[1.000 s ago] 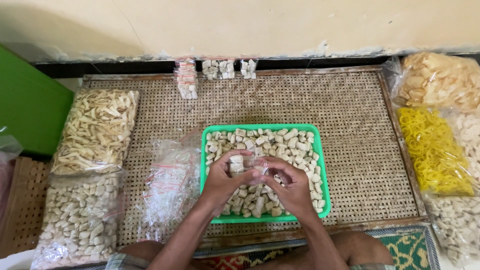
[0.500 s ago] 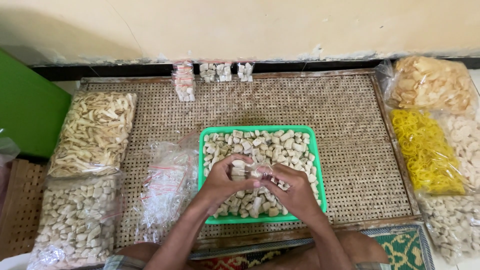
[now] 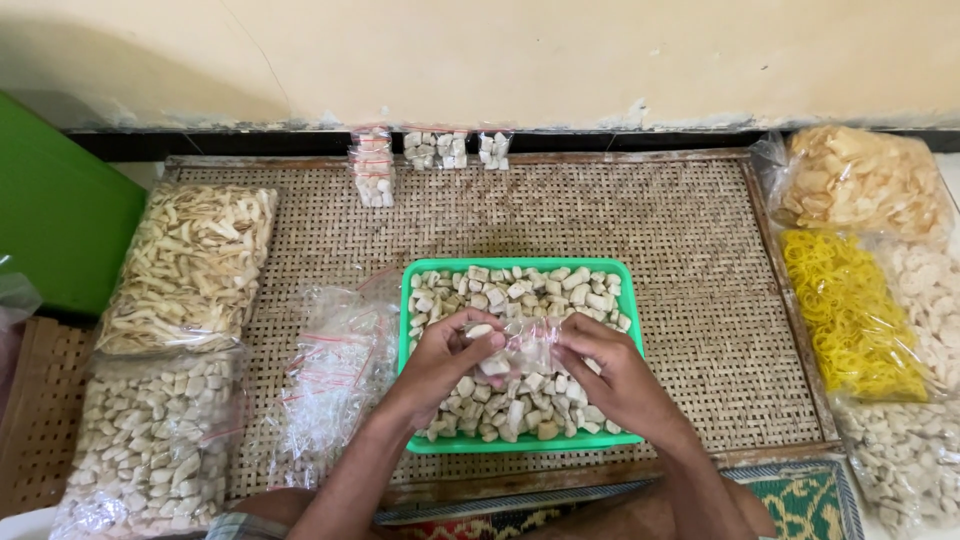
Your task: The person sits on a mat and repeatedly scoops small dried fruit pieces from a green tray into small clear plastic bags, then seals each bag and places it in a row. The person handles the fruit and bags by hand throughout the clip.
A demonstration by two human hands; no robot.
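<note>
Both hands, left hand (image 3: 447, 352) and right hand (image 3: 607, 370), pinch a small clear bag (image 3: 524, 345) holding a few pale crackers, just above the green tray (image 3: 419, 445) of crackers (image 3: 520, 290). Left of the tray lies a pile of empty bags (image 3: 330, 375) on the woven mat (image 3: 690, 250). Filled packets (image 3: 372, 170) line the far edge by the wall (image 3: 500, 60).
</note>
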